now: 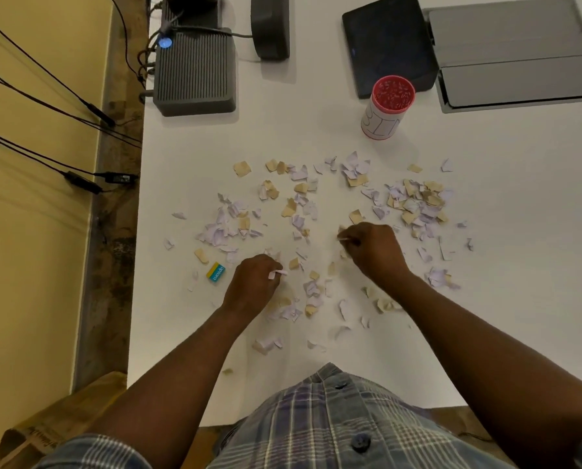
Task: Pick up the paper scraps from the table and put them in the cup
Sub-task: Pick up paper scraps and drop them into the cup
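Observation:
Several torn white and tan paper scraps [301, 211] lie scattered over the middle of the white table [519, 198]. A cup [386, 108] with a red rim and a white label stands upright beyond them at the back right, with small bits inside. My left hand [254, 286] rests low on the table among the near scraps, fingers closed on a white scrap that sticks out at its right side. My right hand [372, 247] is down in the middle of the spread, fingers pinched on a pale scrap at its left side.
A small yellow and teal eraser [216, 273] lies left of my left hand. At the back stand a ribbed grey box [195, 72] with cables, a dark stand [271, 25], a black device [387, 42] and a grey panel [516, 52]. The table's left edge drops off.

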A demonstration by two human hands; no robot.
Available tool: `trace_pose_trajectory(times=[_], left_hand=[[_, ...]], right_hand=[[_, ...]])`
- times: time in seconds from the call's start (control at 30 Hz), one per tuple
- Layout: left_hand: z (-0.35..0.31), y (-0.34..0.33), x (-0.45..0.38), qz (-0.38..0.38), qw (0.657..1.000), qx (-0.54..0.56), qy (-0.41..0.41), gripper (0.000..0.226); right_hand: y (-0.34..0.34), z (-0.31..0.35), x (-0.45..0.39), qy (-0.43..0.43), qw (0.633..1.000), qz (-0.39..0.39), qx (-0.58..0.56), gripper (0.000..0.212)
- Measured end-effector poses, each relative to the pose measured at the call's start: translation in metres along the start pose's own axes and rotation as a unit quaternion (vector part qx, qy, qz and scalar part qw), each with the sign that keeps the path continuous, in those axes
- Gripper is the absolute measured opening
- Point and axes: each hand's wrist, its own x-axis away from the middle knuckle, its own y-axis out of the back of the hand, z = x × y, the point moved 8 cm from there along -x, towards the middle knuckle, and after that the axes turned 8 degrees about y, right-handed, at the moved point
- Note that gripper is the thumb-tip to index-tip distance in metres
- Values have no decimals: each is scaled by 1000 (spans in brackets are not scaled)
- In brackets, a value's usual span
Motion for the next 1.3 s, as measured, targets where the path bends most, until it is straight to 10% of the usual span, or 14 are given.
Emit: trace_pose_trajectory(times=[0.53, 1.0, 1.3], left_hand=[[-47, 6, -53, 28, 999, -11, -37, 17], [-91, 23, -91, 29, 997, -33, -66, 18], [-128, 37, -118, 27, 997, 25, -64, 20]], right_hand=[[157, -83, -178, -109, 973, -198, 50, 30], [118, -112, -241, -159, 972, 43, 169, 37], [127, -100, -225, -151, 969, 20, 194, 37]])
